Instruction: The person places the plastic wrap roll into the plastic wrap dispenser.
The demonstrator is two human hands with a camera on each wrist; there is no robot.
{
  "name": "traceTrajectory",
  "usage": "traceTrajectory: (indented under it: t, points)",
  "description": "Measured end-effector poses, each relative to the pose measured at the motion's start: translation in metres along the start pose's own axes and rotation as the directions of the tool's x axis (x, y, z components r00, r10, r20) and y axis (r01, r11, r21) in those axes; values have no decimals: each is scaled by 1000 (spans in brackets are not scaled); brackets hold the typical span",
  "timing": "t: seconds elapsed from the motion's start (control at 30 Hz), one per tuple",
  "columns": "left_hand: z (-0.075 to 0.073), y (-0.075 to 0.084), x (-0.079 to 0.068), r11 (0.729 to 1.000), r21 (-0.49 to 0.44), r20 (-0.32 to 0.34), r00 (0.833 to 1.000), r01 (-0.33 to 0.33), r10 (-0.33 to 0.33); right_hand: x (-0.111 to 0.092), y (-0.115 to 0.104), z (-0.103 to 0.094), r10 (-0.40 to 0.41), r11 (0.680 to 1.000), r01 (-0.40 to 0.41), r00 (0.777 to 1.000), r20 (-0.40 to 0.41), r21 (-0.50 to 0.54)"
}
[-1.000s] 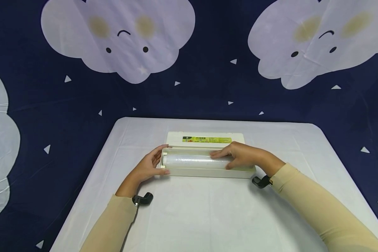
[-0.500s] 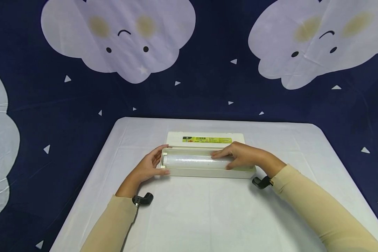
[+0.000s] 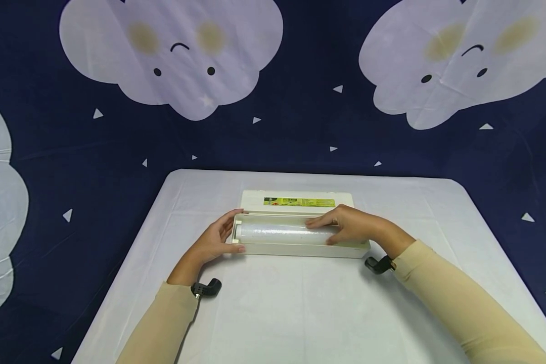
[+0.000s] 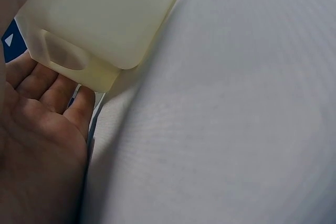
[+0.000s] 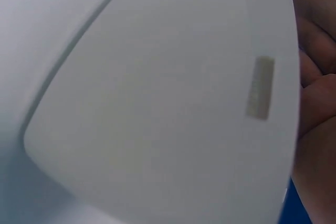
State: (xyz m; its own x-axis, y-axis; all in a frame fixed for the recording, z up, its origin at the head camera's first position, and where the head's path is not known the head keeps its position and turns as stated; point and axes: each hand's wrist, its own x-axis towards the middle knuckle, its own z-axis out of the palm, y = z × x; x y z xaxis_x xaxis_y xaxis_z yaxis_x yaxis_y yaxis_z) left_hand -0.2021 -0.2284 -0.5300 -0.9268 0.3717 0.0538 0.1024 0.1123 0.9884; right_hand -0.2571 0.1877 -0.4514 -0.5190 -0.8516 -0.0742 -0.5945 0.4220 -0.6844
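A long cream plastic cling film box (image 3: 300,250) stands open on the table, its lid (image 3: 253,203) folded back behind it. Inside lies a clear, shiny roll of cling film (image 3: 275,233). My left hand (image 3: 209,243) grips the box's left end, thumb along the front wall and fingers at the end and back. In the left wrist view, those fingers (image 4: 58,90) reach around the end wall with its oval recess. My right hand (image 3: 357,224) reaches in from the right and holds the roll between thumb and fingers, covering its right part. The box wall hides these fingertips in the right wrist view.
A white cloth covers the table (image 3: 300,308). On the lid is a yellow-green label (image 3: 299,202). Behind the table hangs a dark blue cloth (image 3: 296,146) with clouds and small triangles. Each wrist wears a black camera (image 3: 207,287).
Both hands and the box stay in almost the same place. The sheen along the roll has changed from a sharp bright streak to a more speckled look.
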Motion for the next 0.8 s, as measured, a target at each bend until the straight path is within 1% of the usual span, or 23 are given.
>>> traceTrajectory:
  t: [0.27,0.43,0.5,0.8]
  points:
    - [0,1,0,1000,13,-4,1000,12,-12,-5,4,1,-15,1000,15,999,-40,2]
    - [1,2,0,1000,22,-7,1000,9,-8,-11,4,0,4,1000,-3,998,-66,3]
    - [2,2,0,1000,18,-5,1000,3,-2,-14,2,-1,13,1000,-12,997,-71,12]
    - [3,2,0,1000,11,-3,1000,2,-2,-24,-1,-4,5,999,-3,997,-81,37]
